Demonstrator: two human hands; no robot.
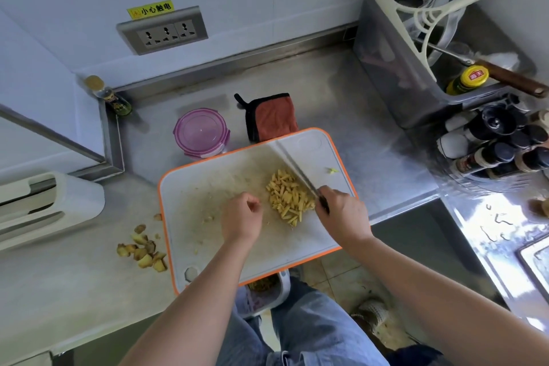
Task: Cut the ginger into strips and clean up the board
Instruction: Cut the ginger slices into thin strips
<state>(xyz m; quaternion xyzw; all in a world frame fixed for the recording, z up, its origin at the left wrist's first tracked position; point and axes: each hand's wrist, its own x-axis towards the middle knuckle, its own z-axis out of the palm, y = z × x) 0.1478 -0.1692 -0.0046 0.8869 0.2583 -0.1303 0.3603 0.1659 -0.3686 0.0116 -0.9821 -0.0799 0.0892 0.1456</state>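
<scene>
Cutting board (208, 187) – white with an orange rim, its near corner overhanging the counter edge.

Ginger strips (289, 197) – one loose yellow heap on the board, right of centre. The rest of the board's surface is smeared, with a few stray bits.

Right hand (341, 211) – over the board's right edge, fingers wrapped tight round the dark handle of a knife (294, 166). The blade runs away from the hand toward the board's far corner, along the right flank of the heap and touching it.

Left hand (242, 215) – on the board just left of the heap, fingers curled into the palm, nothing seen in them.

A small green scrap (332, 170) lies near the board's right rim, beyond the blade.

Off the board's left edge: a scatter of ginger peelings (142, 252) on the counter.

Behind the board's far edge: a purple-lidded container (200, 134) and a red cloth (273, 117), the cloth partly tucked under the rim.

Below the overhanging corner: a bin (267, 291) with scraps inside.
</scene>
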